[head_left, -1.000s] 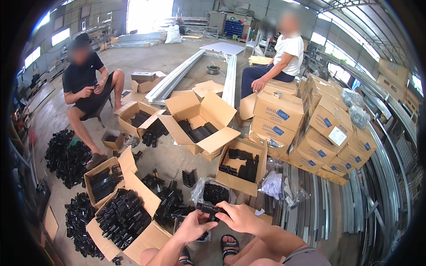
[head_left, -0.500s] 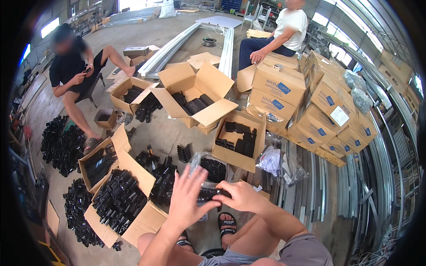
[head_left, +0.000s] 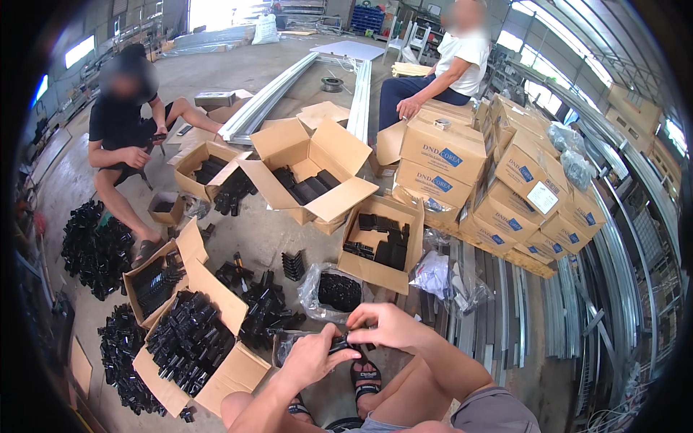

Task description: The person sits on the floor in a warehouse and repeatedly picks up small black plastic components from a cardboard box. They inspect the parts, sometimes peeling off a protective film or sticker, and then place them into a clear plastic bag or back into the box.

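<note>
Between my knees, my left hand grips a short black part with its fingers and thumb. My right hand is closed at the part's upper end, the fingertips pinched together there. Anything small in that pinch is hidden. Just beyond my hands lies a clear plastic bag with small black pieces in it. To its left, a loose heap of similar black parts rests on the floor. An opened carton full of black parts stands beside my left forearm.
More opened cartons with black pieces stand ahead. Sealed cartons are stacked on a pallet at right, near long metal profiles. One person sits at left handling something small; another person sits by the stack.
My left hand, spread open before, has come down and closed on the black part. My right hand has shifted slightly lower with it. The person at left has lowered their hands.
</note>
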Available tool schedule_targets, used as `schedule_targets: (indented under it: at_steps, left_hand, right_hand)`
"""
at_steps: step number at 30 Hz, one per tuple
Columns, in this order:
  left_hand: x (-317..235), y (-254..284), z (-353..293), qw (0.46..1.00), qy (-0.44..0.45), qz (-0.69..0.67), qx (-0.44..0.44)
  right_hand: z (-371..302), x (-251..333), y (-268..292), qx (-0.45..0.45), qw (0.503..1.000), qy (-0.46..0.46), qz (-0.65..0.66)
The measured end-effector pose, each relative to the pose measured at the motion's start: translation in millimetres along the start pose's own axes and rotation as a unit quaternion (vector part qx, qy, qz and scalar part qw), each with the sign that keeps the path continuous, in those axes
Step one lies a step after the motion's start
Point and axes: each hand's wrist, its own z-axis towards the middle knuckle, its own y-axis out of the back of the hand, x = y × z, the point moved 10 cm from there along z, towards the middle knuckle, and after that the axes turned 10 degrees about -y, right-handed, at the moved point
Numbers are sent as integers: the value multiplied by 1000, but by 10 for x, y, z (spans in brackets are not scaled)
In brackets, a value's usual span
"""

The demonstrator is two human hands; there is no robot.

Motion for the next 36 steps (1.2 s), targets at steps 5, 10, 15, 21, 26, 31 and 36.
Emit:
schedule_targets:
  at_steps: [5, 10, 15, 21, 26, 31, 36]
  left_hand:
    - [-31, 307, -15, 980, 56, -145, -124]
    - [-67, 373, -30, 990, 15, -88, -114]
    - [-186, 413, -64, 990, -21, 42, -134]
    - [-170, 489, -79, 984, 23, 21, -173]
    - [-73, 475, -84, 982, 36, 7, -186]
    - [-136, 494, -80, 978, 14, 67, -199]
    - [-212, 603, -114, 965, -3, 147, -216]
  right_hand:
    - [-13, 207, 141, -8, 967, 120, 226]
    - [-28, 183, 77, -50, 960, 127, 246]
    - [-56, 198, 25, -40, 958, 122, 257]
    - [-27, 240, 71, -17, 953, 138, 270]
    - [-3, 210, -11, -7, 938, 92, 333]
    - [10, 153, -1, -55, 942, 141, 298]
    - [48, 121, -47, -73, 920, 138, 359]
